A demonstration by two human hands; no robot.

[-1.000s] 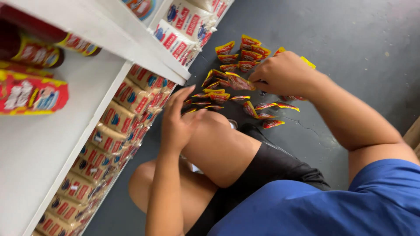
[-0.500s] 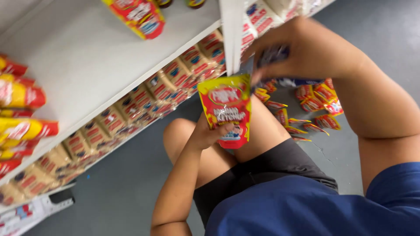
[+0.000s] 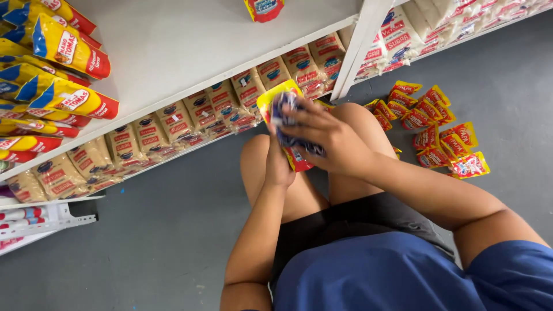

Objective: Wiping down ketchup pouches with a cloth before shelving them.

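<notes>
Holding a red-and-yellow pouch (image 3: 296,156) above the knees, the left hand (image 3: 279,164) grips it from below, fingers closed on its lower edge. The right hand (image 3: 325,138) lies over its upper face and presses a blue-and-white cloth (image 3: 288,118) against it, fingers curled on the cloth. The pouch is in the air between both hands, just in front of the lower shelf, apart from the floor.

To wipe it well, I judge the left hand should keep the pouch flat and steady while the right draws the cloth across the whole face, then the back; a loose grip would let the pouch fold or slip.

Counting from near to far: one pouch in hand and one cloth. On the grey floor (image 3: 144,253) to the right lies a heap of like pouches (image 3: 432,129), about a dozen, some overlapping, so the count is rough. Along the lower shelf stand tan packets (image 3: 173,121), at least ten in the front row. On the white shelf (image 3: 190,46) above, some eight yellow pouches (image 3: 63,49) lie stacked at left, and one more pouch (image 3: 264,8) shows at the top edge.
</notes>
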